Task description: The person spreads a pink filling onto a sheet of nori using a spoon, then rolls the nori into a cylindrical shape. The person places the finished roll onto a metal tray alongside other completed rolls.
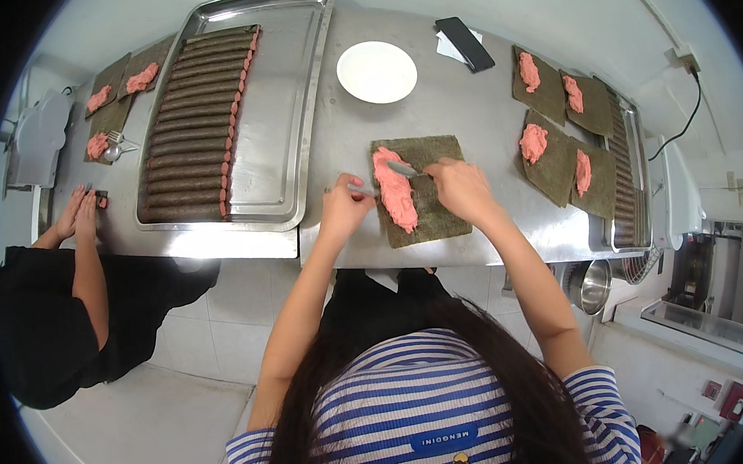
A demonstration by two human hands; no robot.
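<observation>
A seaweed sheet (pixel 443 215) lies flat on the steel table in front of me, with a long strip of pink paste (pixel 397 198) along its left side. My right hand (pixel 461 191) is closed round the handle of a metal spoon (pixel 402 170), whose bowl touches the upper part of the paste. Just left of the sheet, my left hand (pixel 347 210) is closed in a pinch. A small grey piece shows at its fingertips, too small to name.
A white bowl (pixel 377 72) and a dark phone (pixel 465 44) lie beyond the sheet. Left stands a steel tray (pixel 285 165) with several seaweed rolls (pixel 192 145); more paste-topped sheets (pixel 586 121) and another tray are right. At far left, a co-worker's hands (pixel 79 214) press on a roll.
</observation>
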